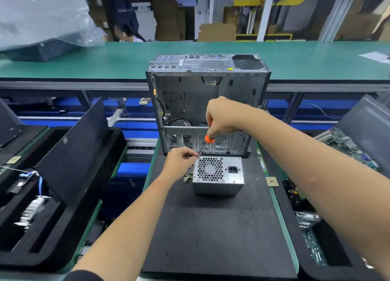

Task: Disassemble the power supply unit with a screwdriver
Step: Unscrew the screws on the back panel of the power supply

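A silver power supply unit (218, 176) stands on the black foam mat (211, 234), its honeycomb fan grille and power socket facing up. My right hand (224, 117) grips the orange handle of a screwdriver (207, 140), whose shaft slants down to the unit's top left corner. My left hand (182, 159) pinches the screwdriver's shaft near its tip at that corner. A few loose wires with white plugs stick out at the unit's left side.
An empty open computer case (207, 103) stands upright just behind the unit. Black foam trays with parts (52, 196) lie at the left, circuit boards (346, 147) at the right. A green conveyor (126, 59) runs across the back, where a person sits.
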The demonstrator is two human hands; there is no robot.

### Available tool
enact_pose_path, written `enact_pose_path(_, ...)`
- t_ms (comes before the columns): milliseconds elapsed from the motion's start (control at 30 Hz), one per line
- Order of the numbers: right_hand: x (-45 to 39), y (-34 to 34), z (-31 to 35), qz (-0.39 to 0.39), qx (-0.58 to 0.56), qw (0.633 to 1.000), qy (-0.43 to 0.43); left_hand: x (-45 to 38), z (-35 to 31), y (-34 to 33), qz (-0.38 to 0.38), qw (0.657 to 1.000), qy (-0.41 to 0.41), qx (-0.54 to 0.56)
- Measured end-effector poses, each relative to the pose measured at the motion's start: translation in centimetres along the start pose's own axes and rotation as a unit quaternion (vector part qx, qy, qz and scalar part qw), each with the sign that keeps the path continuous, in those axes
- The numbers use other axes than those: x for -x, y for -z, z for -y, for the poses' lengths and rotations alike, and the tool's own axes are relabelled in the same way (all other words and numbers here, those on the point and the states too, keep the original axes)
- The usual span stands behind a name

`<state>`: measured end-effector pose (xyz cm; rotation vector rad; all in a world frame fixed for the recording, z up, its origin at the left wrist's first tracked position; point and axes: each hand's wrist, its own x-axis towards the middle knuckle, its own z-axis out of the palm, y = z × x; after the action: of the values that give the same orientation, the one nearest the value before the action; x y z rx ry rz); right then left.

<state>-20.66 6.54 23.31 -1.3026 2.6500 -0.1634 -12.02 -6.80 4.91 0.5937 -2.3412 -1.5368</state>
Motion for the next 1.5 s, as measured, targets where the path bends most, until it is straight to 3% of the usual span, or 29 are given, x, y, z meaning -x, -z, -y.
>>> enact_pose_path(533,-0.2,-0.2,0.0,0.004,0.017,1.000,0.012,0.1,-0.2,0.2,-0.003,0.997,-0.035,-0.066)
enact_pose_path(767,-0.6,-0.1,3.0,0.023,0.147,0.983,0.107,0.0,-0.2,0.0,-0.003,0.994,-0.058,-0.096)
enact_pose_path(900,-1.4,0.1,3.8,0.014,0.088,0.994,0.060,-0.2,-0.1,-0.2,-0.003,0.994,-0.052,-0.097)
enact_pose_path(1067,-2.0,1.4,3.4,0.087,0.098,0.991,-0.025,-0.4,-0.2,-0.2,0.008,0.994,-0.038,-0.100)
enact_pose_path(1200,-2.5,1.7,3.4,0.110,0.071,0.991,0.001,-0.6,-0.1,-0.3,-0.002,0.995,-0.032,-0.090)
enact_pose_path(1400,-3.2,2.0,4.0,0.118,0.126,0.980,0.094,-0.9,-0.1,-0.1,0.006,0.995,-0.028,-0.097)
enact_pose_path(1500,-3.3,1.7,4.3,0.106,0.138,0.980,0.100,-0.9,-0.1,-0.1,0.005,0.995,-0.030,-0.098)
